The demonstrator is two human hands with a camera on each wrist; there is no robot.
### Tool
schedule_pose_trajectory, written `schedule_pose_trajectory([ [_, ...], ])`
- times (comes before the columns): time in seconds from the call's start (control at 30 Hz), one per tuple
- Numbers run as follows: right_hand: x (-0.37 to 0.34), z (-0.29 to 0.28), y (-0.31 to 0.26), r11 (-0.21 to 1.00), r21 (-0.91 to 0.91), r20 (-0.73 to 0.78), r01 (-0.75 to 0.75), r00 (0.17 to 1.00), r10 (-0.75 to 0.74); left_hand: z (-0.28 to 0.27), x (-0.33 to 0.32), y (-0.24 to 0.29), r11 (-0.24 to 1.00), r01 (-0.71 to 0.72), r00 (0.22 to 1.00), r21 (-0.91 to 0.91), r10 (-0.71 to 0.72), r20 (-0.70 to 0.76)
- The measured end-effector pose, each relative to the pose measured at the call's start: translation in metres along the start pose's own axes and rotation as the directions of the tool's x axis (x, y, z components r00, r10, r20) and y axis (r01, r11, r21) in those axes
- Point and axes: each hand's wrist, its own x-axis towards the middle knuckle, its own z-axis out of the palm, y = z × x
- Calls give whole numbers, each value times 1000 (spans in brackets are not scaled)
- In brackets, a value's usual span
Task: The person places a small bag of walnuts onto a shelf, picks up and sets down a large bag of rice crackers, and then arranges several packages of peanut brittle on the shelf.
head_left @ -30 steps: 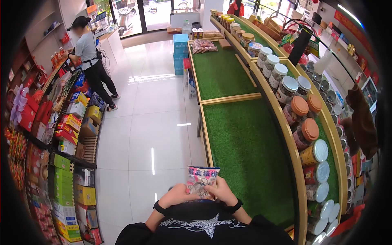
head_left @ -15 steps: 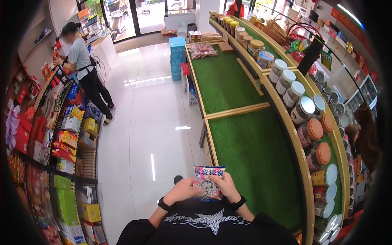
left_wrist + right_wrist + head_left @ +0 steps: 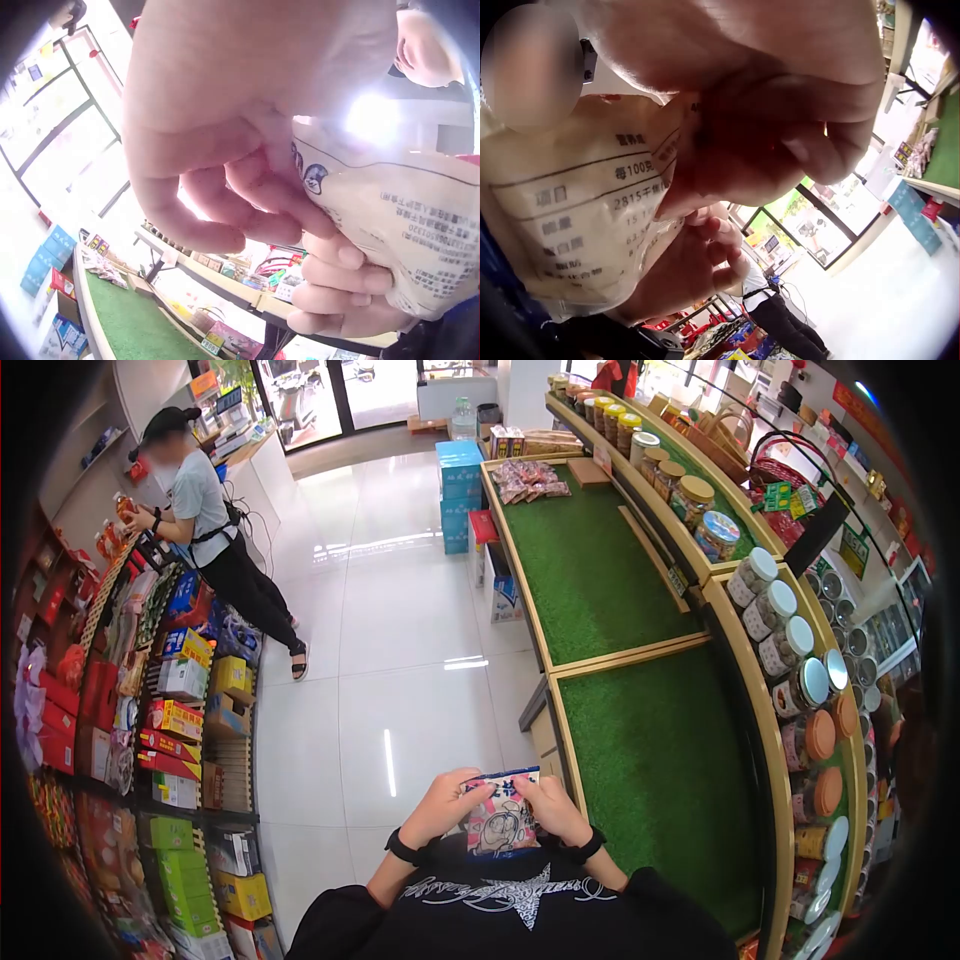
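Observation:
In the head view a pale snack bag (image 3: 500,830) with dark lettering and a pink-and-white drawing is held up in front of my black shirt. My left hand (image 3: 445,810) pinches its upper left edge, thumb on the front. At the upper right edge my right hand (image 3: 555,810) pinches it the same way. Small printed text covers the back of the bag (image 3: 420,232) in the left wrist view, where the curled fingers of both hands meet behind it. A printed table shows on the bag (image 3: 577,202) in the right wrist view.
Right of me runs a display stand with green turf (image 3: 640,760) and a wooden rim. Lidded jars (image 3: 785,645) line its raised shelf, and packaged snacks (image 3: 528,481) lie at its far end. Left stands a stocked shelf (image 3: 180,760); beyond, a person (image 3: 195,500) holds a bottle.
My left hand has moved from the bag's lower left side and front up to its top edge. The right hand stays at the upper right. The head view has shifted, moving the stand rightward.

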Motion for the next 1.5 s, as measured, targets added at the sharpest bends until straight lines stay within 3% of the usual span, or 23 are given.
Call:
schedule_pose_trajectory([
  [0.1,27,-1,6,999,-42,25,-2,1000,3,-11,13,-2,1000,5,998,26,-3,-68],
  [0.2,55,-1,-8,986,-142,41,87,996,-82,-30,32,-11,994,12,993,107,1,-118],
  [0.27,78,-2,-14,966,-142,-18,216,975,-221,-39,50,-12,985,23,992,173,-1,-128],
  [0.33,101,-10,-24,956,-181,-40,230,970,-241,-42,73,-9,990,73,977,-120,-95,-189],
  [0.43,136,-29,-36,949,-199,-139,246,951,-275,-54,111,-3,999,33,992,30,-30,-120],
  [0.47,147,-38,-40,955,-193,-148,225,956,-255,-60,123,-2,976,92,996,199,-86,-38],
  [0.57,191,-61,-35,973,-40,-174,225,958,-229,-67,160,18,931,172,975,322,-207,78],
  [0.63,215,-74,-45,973,107,-158,203,970,-185,-70,184,27,953,157,983,259,-176,51],
  [0.7,232,-91,-60,980,73,-123,182,977,-173,-74,204,30,964,92,994,248,-105,40],
  [0.8,248,-108,-74,983,163,57,90,993,-100,-80,229,29,937,204,970,282,-232,71],
  [0.9,258,-116,-78,967,255,100,-30,995,5,-84,246,49,896,220,944,386,-295,147],
  [1.0,268,-120,-73,941,335,54,-50,998,34,-90,267,32,866,184,934,466,-302,193],
  [1.13,288,-127,-74,891,453,-32,-37,998,58,-97,294,47,875,64,968,479,-172,184],
  [1.2,304,-131,-78,892,453,-67,-6,997,40,-104,310,48,983,163,987,83,-164,6],
  [1.3,329,-131,-88,937,347,-67,-35,996,62,-128,340,46,974,118,993,191,-121,2],
  [1.43,375,-119,-106,938,346,-96,7,995,28,-170,376,48,981,75,997,181,-77,2],
  [1.5,397,-109,-121,940,341,-115,32,993,7,-196,392,48,952,60,998,301,-64,2],
])
